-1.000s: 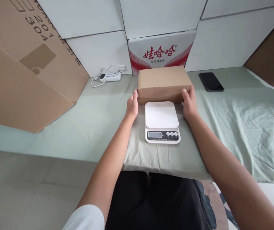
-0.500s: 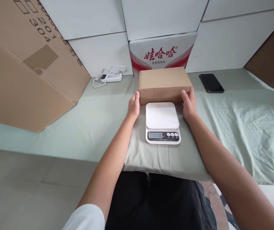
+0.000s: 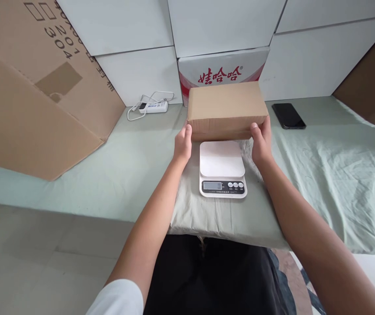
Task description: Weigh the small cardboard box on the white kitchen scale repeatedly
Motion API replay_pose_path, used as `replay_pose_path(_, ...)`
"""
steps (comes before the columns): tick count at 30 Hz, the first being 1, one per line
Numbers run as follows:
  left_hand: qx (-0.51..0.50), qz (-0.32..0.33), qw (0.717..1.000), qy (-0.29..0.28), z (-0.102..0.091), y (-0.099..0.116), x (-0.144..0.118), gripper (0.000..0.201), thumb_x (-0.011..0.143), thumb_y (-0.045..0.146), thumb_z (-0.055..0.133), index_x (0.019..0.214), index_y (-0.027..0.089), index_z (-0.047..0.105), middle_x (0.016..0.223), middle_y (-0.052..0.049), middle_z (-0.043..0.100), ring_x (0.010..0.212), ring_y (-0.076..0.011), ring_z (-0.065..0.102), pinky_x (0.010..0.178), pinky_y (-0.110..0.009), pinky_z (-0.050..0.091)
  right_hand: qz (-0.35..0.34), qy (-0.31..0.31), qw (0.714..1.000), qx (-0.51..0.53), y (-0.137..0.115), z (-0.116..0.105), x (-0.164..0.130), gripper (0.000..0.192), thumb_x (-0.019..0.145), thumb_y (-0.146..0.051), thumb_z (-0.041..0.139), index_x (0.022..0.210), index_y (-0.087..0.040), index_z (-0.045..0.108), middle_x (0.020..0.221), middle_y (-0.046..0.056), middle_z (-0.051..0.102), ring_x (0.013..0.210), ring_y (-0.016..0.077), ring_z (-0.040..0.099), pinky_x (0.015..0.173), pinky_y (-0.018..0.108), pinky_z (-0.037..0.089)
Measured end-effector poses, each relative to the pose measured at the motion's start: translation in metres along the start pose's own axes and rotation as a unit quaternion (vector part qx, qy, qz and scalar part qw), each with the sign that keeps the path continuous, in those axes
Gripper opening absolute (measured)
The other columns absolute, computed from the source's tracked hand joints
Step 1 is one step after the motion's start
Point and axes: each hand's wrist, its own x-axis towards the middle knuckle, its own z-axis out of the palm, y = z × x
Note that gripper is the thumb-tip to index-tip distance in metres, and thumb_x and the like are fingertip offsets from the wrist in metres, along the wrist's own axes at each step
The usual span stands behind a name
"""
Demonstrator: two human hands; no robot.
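Note:
A plain brown cardboard box (image 3: 226,109) is held between my two hands just behind a white digital kitchen scale (image 3: 222,168). My left hand (image 3: 183,143) presses on the box's left end. My right hand (image 3: 261,142) grips its right end, fingers wrapped around the corner. The box appears raised off the green sheet (image 3: 134,166), near edge above the back of the scale. The scale's platform is bare and its display shows a zero.
A red-and-white printed carton (image 3: 222,72) stands against the white wall behind the box. A black phone (image 3: 288,115) lies at the right, a white power strip (image 3: 152,106) at the left. A large flattened cardboard sheet (image 3: 33,87) leans at the far left.
Both hands have lifted the brown box up from the sheet; it now looks larger and covers more of the printed carton behind it. The scale has not moved.

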Motion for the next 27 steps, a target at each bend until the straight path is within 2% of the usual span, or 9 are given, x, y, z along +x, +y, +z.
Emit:
replay_pose_path(4,0.006,0.059,0.998,-0.008,-0.009,0.035,-0.022,0.096,0.096,0.101,0.045,0.145,0.027,0.079,0.156,-0.013,0.079,0.164,-0.0399,0.061,0.137,-0.053,0.048,-0.039,0.004,0.999,-0.016,-0.049,-0.016,-0.006,0.090,0.091,-0.094,0.058,0.166,-0.045,0.054,0.178,0.005,0.058,0.177,0.0393,0.043,0.148,0.068,0.037)
replay_pose_path(6,0.009,0.080,0.997,-0.011,-0.017,0.051,-0.045,0.089,0.102,0.095,0.042,0.150,0.028,0.077,0.154,-0.012,0.081,0.163,-0.0376,0.062,0.133,-0.049,0.051,-0.056,0.002,0.998,-0.019,-0.068,-0.027,-0.022,0.091,0.092,-0.091,0.061,0.169,-0.043,0.053,0.181,0.007,0.055,0.178,0.0413,0.039,0.147,0.069,0.038)
replay_pose_path(8,0.016,0.087,0.996,-0.016,-0.025,0.059,-0.071,0.084,0.106,0.090,0.040,0.151,0.028,0.076,0.152,-0.012,0.082,0.158,-0.0367,0.066,0.126,-0.046,0.056,-0.055,-0.007,0.998,-0.032,-0.074,-0.037,-0.044,0.091,0.093,-0.088,0.063,0.172,-0.044,0.050,0.186,0.006,0.048,0.181,0.0413,0.034,0.149,0.069,0.036)
replay_pose_path(11,0.024,0.078,0.996,-0.024,-0.031,0.060,-0.104,0.081,0.108,0.087,0.039,0.146,0.026,0.077,0.144,-0.014,0.084,0.142,-0.0353,0.075,0.113,-0.044,0.062,-0.046,-0.010,0.998,-0.035,-0.060,-0.045,-0.078,0.104,0.090,-0.090,0.068,0.180,-0.049,0.033,0.195,0.001,0.032,0.186,0.0409,0.024,0.151,0.073,0.024)
replay_pose_path(14,0.028,0.066,0.997,-0.029,-0.031,0.055,-0.119,0.084,0.107,0.089,0.038,0.135,0.021,0.079,0.133,-0.017,0.085,0.130,-0.0345,0.078,0.106,-0.043,0.063,-0.034,-0.014,0.999,-0.032,-0.039,-0.045,-0.096,0.127,0.082,-0.098,0.071,0.184,-0.045,0.017,0.199,0.003,0.018,0.187,0.0424,0.015,0.152,0.075,0.018)
replay_pose_path(19,0.029,0.039,0.998,-0.027,-0.030,0.051,-0.124,0.081,0.107,0.088,0.038,0.127,0.021,0.079,0.130,-0.015,0.085,0.122,-0.0316,0.078,0.100,-0.041,0.063,-0.036,-0.006,0.999,-0.033,-0.028,-0.043,-0.099,0.128,0.080,-0.102,0.068,0.183,-0.038,0.026,0.193,0.010,0.030,0.182,0.0460,0.027,0.151,0.076,0.014)
replay_pose_path(24,0.013,0.026,0.999,-0.028,-0.031,0.048,-0.126,0.079,0.109,0.085,0.038,0.133,0.022,0.079,0.139,-0.015,0.084,0.131,-0.0325,0.077,0.105,-0.041,0.061,-0.028,-0.009,0.999,-0.031,-0.028,-0.044,-0.098,0.126,0.081,-0.102,0.068,0.182,-0.037,0.029,0.187,0.013,0.038,0.179,0.0468,0.032,0.148,0.077,0.019)
replay_pose_path(27,0.007,0.022,0.999,-0.028,-0.031,0.047,-0.126,0.080,0.109,0.086,0.039,0.137,0.023,0.079,0.144,-0.015,0.083,0.139,-0.0337,0.075,0.113,-0.042,0.060,-0.024,-0.007,0.999,-0.026,-0.028,-0.043,-0.097,0.123,0.081,-0.099,0.070,0.180,-0.038,0.031,0.189,0.012,0.036,0.179,0.0460,0.032,0.148,0.077,0.020)
